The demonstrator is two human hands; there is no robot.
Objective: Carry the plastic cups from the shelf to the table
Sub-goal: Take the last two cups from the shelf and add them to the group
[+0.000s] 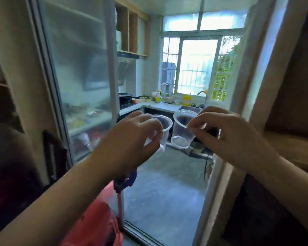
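I hold two clear plastic cups in front of me at chest height, in a doorway to a kitchen. My left hand (132, 139) pinches the rim of the left cup (164, 125), which is partly hidden behind my fingers. My right hand (226, 134) pinches the rim of the right cup (182, 132) between thumb and forefinger; this cup tilts with its mouth toward me. The two cups hang close together without touching. No table is in view.
A frosted sliding glass door (78, 77) stands at the left and a door frame (252, 103) at the right, with a floor track (140, 231) below. Beyond lie a grey kitchen floor (164, 192), a counter with bottles (158, 97) and a window. A red object (94, 226) sits low left.
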